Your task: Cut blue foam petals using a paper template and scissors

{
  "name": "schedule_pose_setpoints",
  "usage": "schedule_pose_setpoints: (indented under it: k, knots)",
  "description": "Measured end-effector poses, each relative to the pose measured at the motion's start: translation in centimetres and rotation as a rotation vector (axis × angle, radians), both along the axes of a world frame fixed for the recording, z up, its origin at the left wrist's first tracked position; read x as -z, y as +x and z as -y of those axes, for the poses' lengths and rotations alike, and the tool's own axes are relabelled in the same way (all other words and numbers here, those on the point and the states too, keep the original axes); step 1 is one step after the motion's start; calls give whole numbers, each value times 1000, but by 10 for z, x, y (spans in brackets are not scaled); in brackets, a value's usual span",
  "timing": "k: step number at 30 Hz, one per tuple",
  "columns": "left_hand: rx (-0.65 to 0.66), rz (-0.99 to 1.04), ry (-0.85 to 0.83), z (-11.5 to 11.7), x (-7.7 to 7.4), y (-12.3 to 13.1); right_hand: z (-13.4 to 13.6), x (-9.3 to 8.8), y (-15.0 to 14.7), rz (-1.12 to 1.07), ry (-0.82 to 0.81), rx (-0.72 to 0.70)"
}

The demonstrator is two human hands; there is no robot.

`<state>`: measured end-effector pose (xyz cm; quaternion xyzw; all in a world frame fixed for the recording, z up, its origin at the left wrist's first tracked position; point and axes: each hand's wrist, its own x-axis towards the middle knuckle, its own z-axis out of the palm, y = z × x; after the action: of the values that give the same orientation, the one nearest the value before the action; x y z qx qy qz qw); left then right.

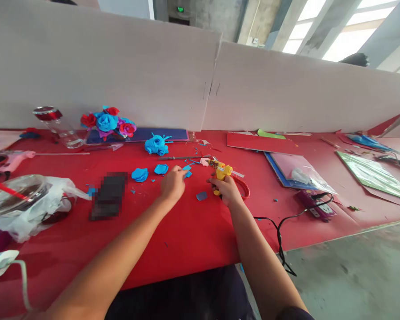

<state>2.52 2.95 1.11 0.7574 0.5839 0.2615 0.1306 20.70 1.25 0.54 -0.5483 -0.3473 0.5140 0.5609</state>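
Note:
My left hand (pixel 174 182) is closed, its fingertips pinching a small blue paper piece (pixel 187 171) above the red table (pixel 186 240). To its right, my right hand (pixel 225 186) is wrapped round a yellow glue gun (pixel 224 170), whose tip points up and left. Left of my left hand lie two small stacks of blue petals, one (pixel 161 169) near it and another (pixel 140 174) farther out. Behind them sits a blue paper flower (pixel 157 144). A small grey-blue piece (pixel 202 196) lies between my hands.
A dark blurred object (pixel 109 196), a bagged bowl (pixel 16 195) and a pink glue gun (pixel 16 161) lie left. Behind stand a bottle (pixel 62 129) and a paper bouquet (pixel 108 123). A purple power box (pixel 315 204) with black cables is right; a white partition (pixel 136 75) runs behind.

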Motion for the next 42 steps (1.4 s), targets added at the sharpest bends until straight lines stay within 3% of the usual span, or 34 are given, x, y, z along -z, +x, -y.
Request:
schedule_pose_setpoints:
  k: [3, 6, 12, 16, 18, 22, 25, 28, 32, 37, 40, 42]
  knots:
    - [141, -4, -61, 7, 6, 23, 0, -3, 1, -54, 23, 28]
    - [195, 28, -145, 11, 18, 33, 0, -6, 2, -112, 29, 56]
    - [160, 293, -191, 5, 24, 28, -1, -7, 2, -159, 31, 76]
    - [181, 247, -162, 17, 28, 30, -2, -8, 4, -160, 28, 104]
    - [128, 211, -176, 15, 29, 30, -2, -8, 5, -159, 25, 116]
    - [-34, 366, -170, -16, 17, 18, -3, -7, 4, -150, 21, 107]
    - [-35, 604, -290, -35, 3, 10, -1, -6, -2, -135, 35, 89]
    - [8, 692, -364, -32, -1, 12, 1, -5, -11, -125, 68, 34]
    - [48, 813, -466, -21, 7, 15, 2, -4, -18, -120, 83, 8]
    - [-122, 704, -305, -40, 6, 0, 1, -1, -12, -105, 34, 8]
    - [-154, 647, -166, -37, -2, -10, 5, -4, -9, -22, -27, -143]
    - [-56, 692, -293, -20, -5, -13, 10, -7, -10, 22, -39, -269]
